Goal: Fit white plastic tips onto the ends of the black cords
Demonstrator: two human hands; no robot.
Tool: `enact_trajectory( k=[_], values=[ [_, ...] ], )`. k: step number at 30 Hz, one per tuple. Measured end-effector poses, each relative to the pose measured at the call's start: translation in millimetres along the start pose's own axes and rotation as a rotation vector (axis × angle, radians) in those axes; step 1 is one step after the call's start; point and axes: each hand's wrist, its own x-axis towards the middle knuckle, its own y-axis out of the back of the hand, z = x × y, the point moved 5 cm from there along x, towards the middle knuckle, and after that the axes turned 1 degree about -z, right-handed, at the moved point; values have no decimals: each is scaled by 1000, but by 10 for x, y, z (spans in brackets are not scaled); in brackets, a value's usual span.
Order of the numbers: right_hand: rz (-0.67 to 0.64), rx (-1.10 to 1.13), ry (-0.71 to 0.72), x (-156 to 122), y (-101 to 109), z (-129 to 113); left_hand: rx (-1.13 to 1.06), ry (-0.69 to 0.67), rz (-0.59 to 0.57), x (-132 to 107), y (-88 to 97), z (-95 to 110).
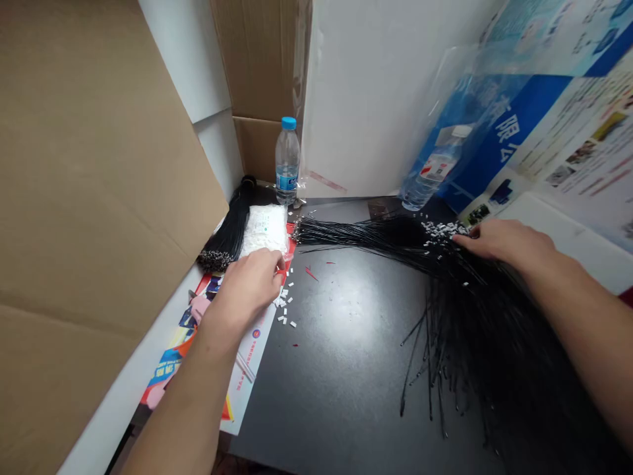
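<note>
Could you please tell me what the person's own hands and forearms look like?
The left hand and right hand are both bare, without gloves, and no ring, watch or bracelet shows. The left forearm and right forearm are uncovered where visible; whether the small dark red patch at the picture's right edge is a sleeve, I cannot tell.

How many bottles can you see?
2: a blue-capped bottle behind the white packet, and a white-capped bottle beyond the right hand. Others may be hidden behind the cardboard.
</note>
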Motion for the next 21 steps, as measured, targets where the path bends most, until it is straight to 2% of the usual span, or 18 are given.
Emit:
enact_trajectory(
  k=[1,2,3,6,7,8,10,12,14,21],
  values=[
    [-91,-188,-168,-38,31,-122,103,-3,-59,-3,-26,27],
    [-152,-294,-250,-78,95,-335,181,-10,-107,-4,-57,55],
    [-202,-315,-249,-107,154,-617,232,-22,-138,-3,-87,81],
    [-313,-172,30,-147,178,-1602,295,-40,-177,13,-177,110],
    [-341,-130,107,-159,123,-1877,305,-41,-182,19,-201,108],
    [-372,-52,254,-182,38,-2154,314,-40,-186,25,-220,104],
    [-376,58,480,-236,-146,-2564,329,-41,-185,31,-235,108],
    [-363,64,610,-290,-324,-2800,330,-46,-160,32,-224,137],
    [-339,35,651,-327,-443,-2911,299,-73,-117,31,-205,187],
    [-231,103,594,-348,-482,-2931,141,-147,-66,78,-289,191]
  ],
)
